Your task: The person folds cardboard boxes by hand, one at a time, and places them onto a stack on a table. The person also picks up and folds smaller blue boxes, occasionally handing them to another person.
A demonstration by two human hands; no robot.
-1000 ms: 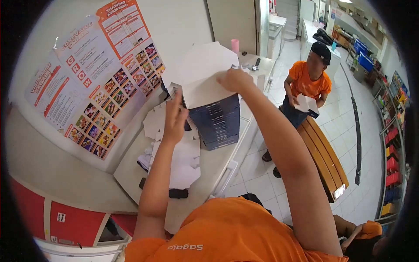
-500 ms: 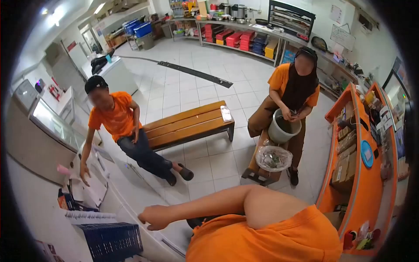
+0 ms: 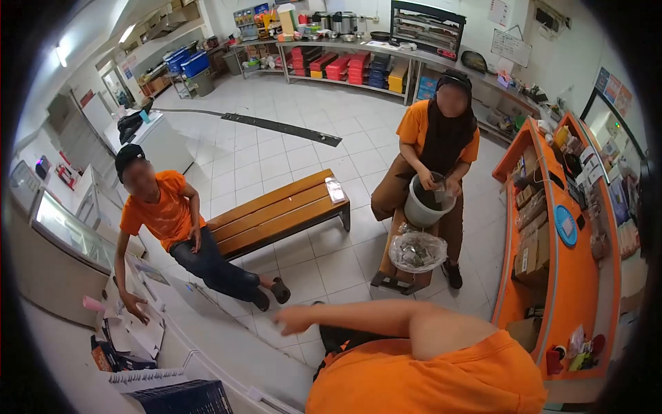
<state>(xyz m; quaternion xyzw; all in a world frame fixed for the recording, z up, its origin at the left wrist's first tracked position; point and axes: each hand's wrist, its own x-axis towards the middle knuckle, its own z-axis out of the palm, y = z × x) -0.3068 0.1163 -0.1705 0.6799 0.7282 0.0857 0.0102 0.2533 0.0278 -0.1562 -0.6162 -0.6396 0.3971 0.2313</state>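
Now farther from blue boxes point(image 3: 185, 400), lower-left of right grip point(image 3: 295, 319) | loosely uncurled, empty | apparently pausing handling | without left grip visible

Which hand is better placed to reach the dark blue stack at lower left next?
Probably the right hand: it is in view, outstretched, with nothing visible in its fingers, though apart from the dark blue stack. The left hand is out of view, so I cannot compare its reach.
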